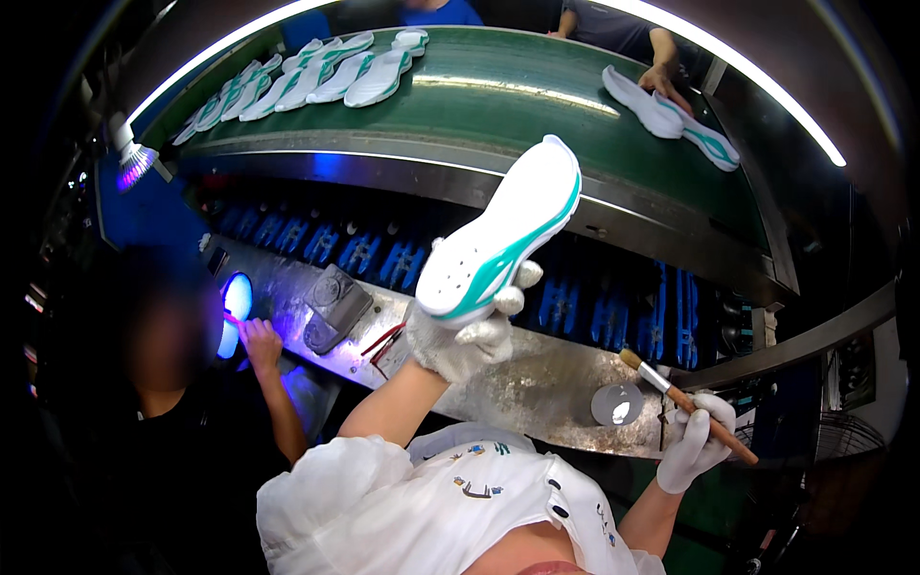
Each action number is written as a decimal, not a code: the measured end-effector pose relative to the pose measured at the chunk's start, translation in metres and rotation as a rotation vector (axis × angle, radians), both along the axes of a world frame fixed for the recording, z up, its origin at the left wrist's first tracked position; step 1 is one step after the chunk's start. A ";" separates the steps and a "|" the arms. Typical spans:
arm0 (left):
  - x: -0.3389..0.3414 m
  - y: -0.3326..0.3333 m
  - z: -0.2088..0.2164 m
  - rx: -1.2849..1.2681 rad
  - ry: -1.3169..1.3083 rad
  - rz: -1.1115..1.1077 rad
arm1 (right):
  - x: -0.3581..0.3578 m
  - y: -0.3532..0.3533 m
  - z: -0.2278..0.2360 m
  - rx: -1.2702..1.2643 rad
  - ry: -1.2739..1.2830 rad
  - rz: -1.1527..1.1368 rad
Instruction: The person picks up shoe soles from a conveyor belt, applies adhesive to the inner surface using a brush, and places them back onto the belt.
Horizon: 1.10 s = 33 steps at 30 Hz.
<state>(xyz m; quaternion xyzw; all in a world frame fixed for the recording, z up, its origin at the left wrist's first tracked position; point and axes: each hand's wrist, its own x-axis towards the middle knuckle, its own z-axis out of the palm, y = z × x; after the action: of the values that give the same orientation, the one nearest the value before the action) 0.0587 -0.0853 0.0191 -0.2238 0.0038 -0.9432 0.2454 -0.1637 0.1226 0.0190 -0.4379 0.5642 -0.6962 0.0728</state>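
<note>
In my gloved left hand (470, 347) I hold up a white and teal shoe sole (508, 225), gripped around its lower end, with small holes showing on its white face. My right hand (697, 439), also in a white glove, closes around the wooden handle of a brush (685, 398). The bristles point up and left, just above a small round dish (616, 405) of pale liquid on the metal bench (546, 383). Fingers of the left glove wrap the sole's right edge; the palm is partly hidden behind it.
Beyond the bench, a green conveyor belt (517, 67) carries several shoe soles (311, 75). A person's hand (661, 81) touches soles at the far right. Blue clamps (359, 251) line the gap below. A grey block (335, 307) and red-handled tool (385, 343) lie left. A co-worker (172, 383) sits beside me.
</note>
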 end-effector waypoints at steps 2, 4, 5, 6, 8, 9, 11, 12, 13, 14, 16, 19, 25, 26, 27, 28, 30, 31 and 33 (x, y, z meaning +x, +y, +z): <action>0.001 -0.007 0.003 -0.069 -0.050 0.061 | 0.000 0.001 -0.003 0.049 -0.020 -0.051; 0.002 -0.032 0.010 -0.185 -0.100 0.116 | 0.000 0.001 -0.006 0.067 -0.053 -0.109; 0.002 -0.054 0.018 -0.245 -0.132 0.134 | 0.001 0.002 -0.008 0.058 -0.066 -0.141; 0.000 -0.080 0.033 -0.278 -0.124 0.127 | 0.000 0.001 -0.007 0.049 -0.078 -0.174; 0.001 -0.147 0.059 -0.316 -0.216 0.353 | 0.004 -0.002 -0.008 0.075 -0.119 -0.174; 0.001 -0.188 0.062 -0.146 -0.307 0.481 | 0.007 -0.003 -0.010 0.095 -0.142 -0.169; -0.018 -0.247 0.075 0.335 -0.482 0.607 | 0.008 -0.007 -0.012 0.071 -0.125 -0.156; -0.028 -0.251 0.074 0.215 -0.651 0.656 | 0.007 -0.004 -0.014 0.074 -0.082 -0.149; -0.040 -0.254 0.074 0.089 -0.818 0.703 | 0.004 -0.001 -0.017 0.077 -0.039 -0.143; -0.066 -0.244 0.079 -0.048 -0.983 0.719 | 0.000 0.005 -0.024 0.118 -0.063 -0.157; -0.102 -0.229 0.079 -0.854 -1.360 0.918 | -0.003 0.006 -0.027 0.164 -0.086 -0.177; -0.156 -0.209 0.078 -1.891 -1.582 1.407 | 0.000 0.010 -0.023 0.178 -0.128 -0.170; -0.214 -0.173 0.088 -2.259 -1.836 1.182 | -0.001 0.019 -0.030 0.169 -0.092 -0.242; -0.207 -0.194 0.078 -2.246 -1.858 1.167 | -0.001 0.023 -0.030 0.207 -0.067 -0.187; -0.200 -0.197 0.082 -2.248 -1.854 1.145 | -0.002 0.026 -0.031 0.219 -0.072 -0.188; -0.186 -0.193 0.077 -2.182 -1.801 1.247 | -0.003 0.027 -0.032 0.231 -0.078 -0.187; -0.149 -0.178 0.071 -1.983 -1.687 1.464 | -0.006 0.028 -0.032 0.238 -0.085 -0.171; -0.128 -0.167 0.073 -1.925 -1.713 1.435 | -0.006 0.028 -0.035 0.236 -0.095 -0.181; -0.084 -0.145 0.079 -1.661 -1.603 1.096 | -0.007 0.028 -0.036 0.236 -0.106 -0.207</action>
<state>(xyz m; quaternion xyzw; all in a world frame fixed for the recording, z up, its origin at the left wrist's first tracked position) -0.0252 -0.2302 0.0976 0.3476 -0.8251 -0.3085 0.3212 -0.1705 0.1508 -0.0173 -0.3285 0.6795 -0.6509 0.0816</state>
